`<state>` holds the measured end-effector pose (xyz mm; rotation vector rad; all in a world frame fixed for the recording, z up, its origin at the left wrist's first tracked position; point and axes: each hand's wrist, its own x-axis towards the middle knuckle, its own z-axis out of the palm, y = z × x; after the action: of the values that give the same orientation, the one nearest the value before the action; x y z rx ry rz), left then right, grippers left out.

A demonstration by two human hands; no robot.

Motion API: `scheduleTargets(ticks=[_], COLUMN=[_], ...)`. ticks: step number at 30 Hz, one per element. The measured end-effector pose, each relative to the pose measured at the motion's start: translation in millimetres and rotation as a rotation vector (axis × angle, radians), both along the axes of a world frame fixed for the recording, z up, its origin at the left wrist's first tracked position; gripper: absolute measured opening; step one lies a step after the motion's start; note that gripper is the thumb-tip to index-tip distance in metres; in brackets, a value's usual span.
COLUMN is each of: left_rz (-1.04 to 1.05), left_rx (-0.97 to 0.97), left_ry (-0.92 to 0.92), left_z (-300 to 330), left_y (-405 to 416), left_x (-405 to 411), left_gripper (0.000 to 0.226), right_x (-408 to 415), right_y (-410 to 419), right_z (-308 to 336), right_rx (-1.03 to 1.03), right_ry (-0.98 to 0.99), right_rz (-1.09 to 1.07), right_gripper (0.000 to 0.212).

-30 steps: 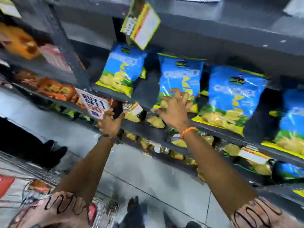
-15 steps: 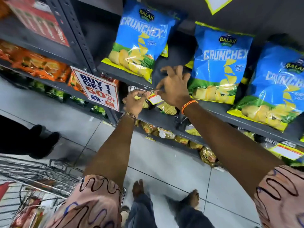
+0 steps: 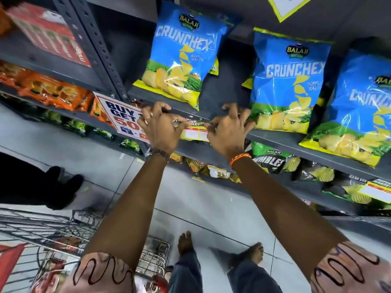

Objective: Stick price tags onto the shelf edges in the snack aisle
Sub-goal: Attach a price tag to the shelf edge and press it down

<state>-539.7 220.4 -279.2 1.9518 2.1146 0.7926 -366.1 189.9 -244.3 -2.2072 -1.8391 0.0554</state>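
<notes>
I see three chip bags (image 3: 178, 66) side by side on the shelf (image 3: 275, 138). The price tag (image 3: 195, 134) sits at its front edge, between my left hand (image 3: 160, 127) and right hand (image 3: 228, 132). The offer sign (image 3: 120, 117) is left of them.

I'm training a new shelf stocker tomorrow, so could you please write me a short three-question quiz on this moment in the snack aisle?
1. True or false: both hands, the left hand and the right hand, are at the price tag on the shelf edge.
2. Which brand word is printed large on the blue chip bags above that edge? A) Crunchex B) Pringles C) Doritos
3. Fill in: the promo sign left of the hands begins "BUY" and "____".

Key
1. True: each hand pinches one end of the tag.
2. A
3. GET
</notes>
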Motion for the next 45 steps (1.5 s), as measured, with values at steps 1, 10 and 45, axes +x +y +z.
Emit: scheduleTargets(ticks=[1, 10, 45], left_rz=[-0.019, -0.061, 0.006], left_rx=[0.035, 0.065, 0.383], left_ry=[0.046, 0.209, -0.103], left_z=[5.2, 20.2, 101.6], left_y=[2.8, 23.7, -18.2], left_x=[-0.6, 7.0, 4.6], left_gripper=[0.037, 0.034, 0.042], right_x=[-1.1, -3.9, 12.7], right_y=[-3.4, -4.3, -66.1], right_z=[-2.1, -2.9, 159.7], right_rx=[0.002, 0.014, 0.769], right_ry=[0.026, 0.031, 0.102], right_rz=[-0.039, -0.151, 0.042], right_gripper=[0.018, 0.016, 0.036])
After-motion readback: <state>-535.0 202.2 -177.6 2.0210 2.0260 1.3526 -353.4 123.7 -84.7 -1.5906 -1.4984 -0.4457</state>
